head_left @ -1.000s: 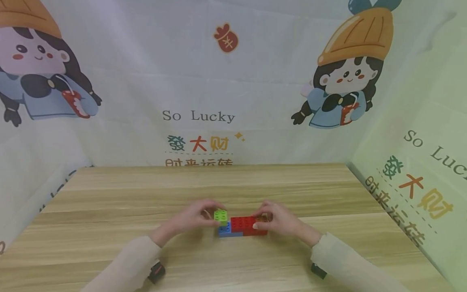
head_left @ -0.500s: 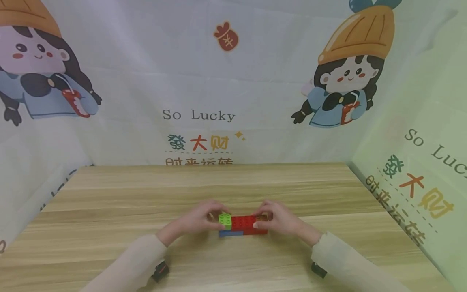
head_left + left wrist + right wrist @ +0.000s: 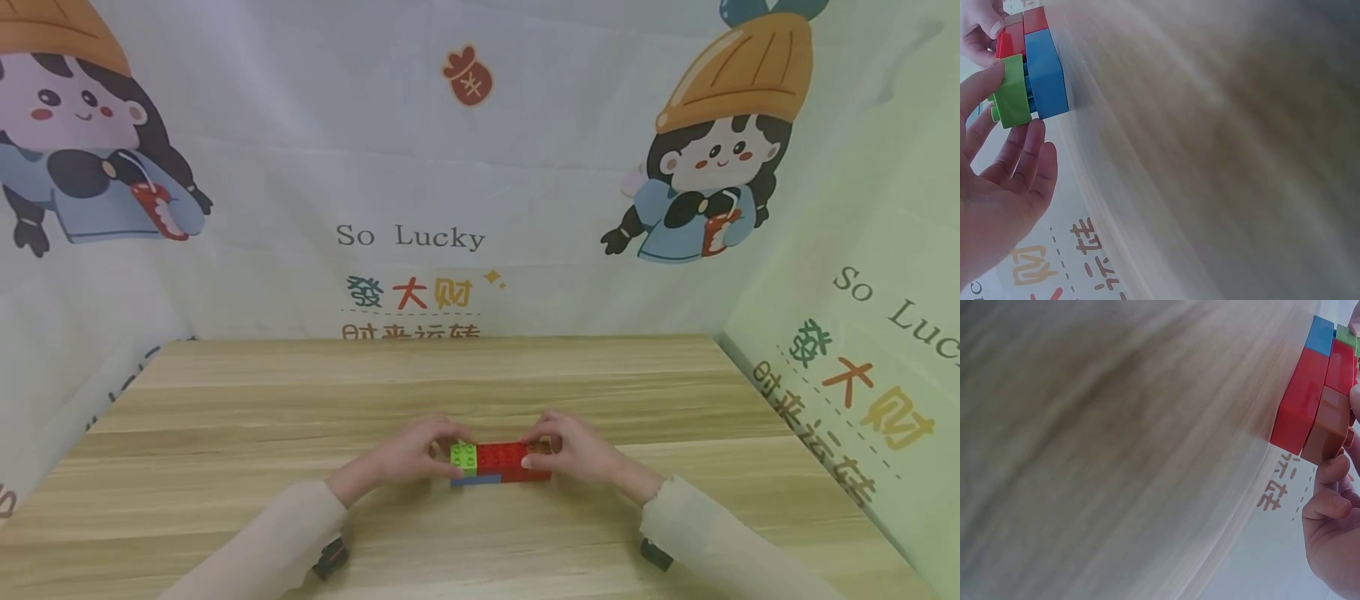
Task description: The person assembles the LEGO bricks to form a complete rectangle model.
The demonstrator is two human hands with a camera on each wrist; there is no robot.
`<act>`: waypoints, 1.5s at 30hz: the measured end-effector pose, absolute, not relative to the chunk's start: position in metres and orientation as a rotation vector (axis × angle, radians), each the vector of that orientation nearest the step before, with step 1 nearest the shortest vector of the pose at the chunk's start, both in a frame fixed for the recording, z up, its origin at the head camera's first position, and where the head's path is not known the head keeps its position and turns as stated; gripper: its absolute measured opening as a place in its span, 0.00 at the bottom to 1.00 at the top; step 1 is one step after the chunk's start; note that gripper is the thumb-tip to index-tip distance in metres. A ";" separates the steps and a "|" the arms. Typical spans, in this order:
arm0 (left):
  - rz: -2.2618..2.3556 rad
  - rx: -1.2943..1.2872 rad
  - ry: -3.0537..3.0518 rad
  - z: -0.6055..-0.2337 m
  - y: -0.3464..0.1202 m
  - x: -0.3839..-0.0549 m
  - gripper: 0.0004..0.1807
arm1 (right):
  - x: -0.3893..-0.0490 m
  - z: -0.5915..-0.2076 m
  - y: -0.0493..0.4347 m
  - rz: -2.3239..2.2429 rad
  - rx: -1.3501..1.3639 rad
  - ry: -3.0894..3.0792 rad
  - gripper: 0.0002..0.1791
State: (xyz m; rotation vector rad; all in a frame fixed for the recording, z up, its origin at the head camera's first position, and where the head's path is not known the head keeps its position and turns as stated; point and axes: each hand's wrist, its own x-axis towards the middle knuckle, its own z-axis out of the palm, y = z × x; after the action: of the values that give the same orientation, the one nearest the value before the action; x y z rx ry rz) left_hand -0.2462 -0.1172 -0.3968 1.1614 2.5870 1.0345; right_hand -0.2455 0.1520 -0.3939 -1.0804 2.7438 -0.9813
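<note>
My left hand [image 3: 416, 450] pinches a lime-green, square, glossy plastic brick with studs on top [image 3: 463, 459], thumb on the near side and fingers on the far side, parted only by the brick's breadth. My right hand [image 3: 577, 454] has thumb and fingers bent round a brown plastic brick [image 3: 1327, 422] at the other end, parted about as little; my thumb tip lies close to where the brown meets its neighbour.

That neighbour is a studded red plastic brick [image 3: 500, 456], between the green and the brown in the upper row. Under the green one lies a long blue plastic brick [image 3: 1047, 74]; the left wrist view shows a narrow gap between the two, with blue studs in it. End to end with the blue, a second red brick [image 3: 1300, 403] makes up the rest of the lower row.

The whole low block rests on a pale wood-grain tabletop [image 3: 300, 400], near the middle. Cream sleeves [image 3: 277, 533] cover my forearms, a small black device [image 3: 330, 558] below each cuff. Beyond the table hangs a creased white cloth [image 3: 555, 292], printed with cartoon figures in orange hats [image 3: 705, 142], a red pouch [image 3: 468, 76] and "So Lucky" lettering [image 3: 411, 237]; similar cloth closes both sides.
</note>
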 end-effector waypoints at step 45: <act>0.614 1.319 2.789 -0.385 -0.106 -0.248 0.16 | -0.246 -0.394 0.153 -0.994 -1.077 2.733 0.17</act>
State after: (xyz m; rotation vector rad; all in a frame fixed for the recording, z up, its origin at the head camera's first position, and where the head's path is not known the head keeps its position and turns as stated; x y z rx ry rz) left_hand -0.2476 -0.1065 -0.3848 1.3189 2.7887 0.6139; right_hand -0.2461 0.1528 -0.3939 -1.0768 2.7329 -0.9943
